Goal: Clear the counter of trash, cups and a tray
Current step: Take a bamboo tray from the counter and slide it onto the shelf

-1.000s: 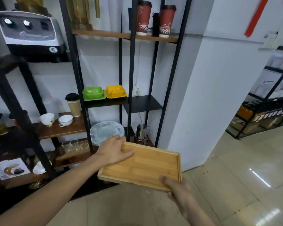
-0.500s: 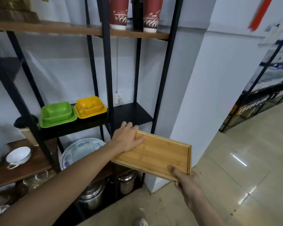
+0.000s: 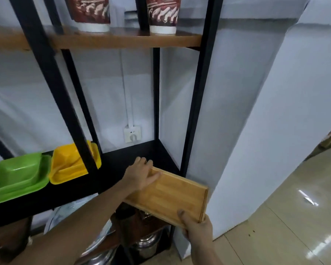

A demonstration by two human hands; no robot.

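Note:
A shallow bamboo tray (image 3: 172, 196) is held in both hands in front of a black metal rack. My left hand (image 3: 141, 174) grips its far left corner, fingers over the rim. My right hand (image 3: 197, 226) holds the near right corner, thumb on top. The tray's far edge reaches over the front of the black shelf (image 3: 130, 155), whose right half is bare. The tray tilts slightly down toward me.
A yellow dish (image 3: 69, 167) and a green dish (image 3: 17, 176) sit on the left of that shelf. Two red paper cups (image 3: 162, 14) stand on the wooden shelf above. Black uprights (image 3: 197, 104) frame the bay. Steel pots (image 3: 145, 245) sit below; a white pillar stands right.
The view has closed in on the rack. Both hands have carried the tray up and forward, from below the black shelf to its front edge.

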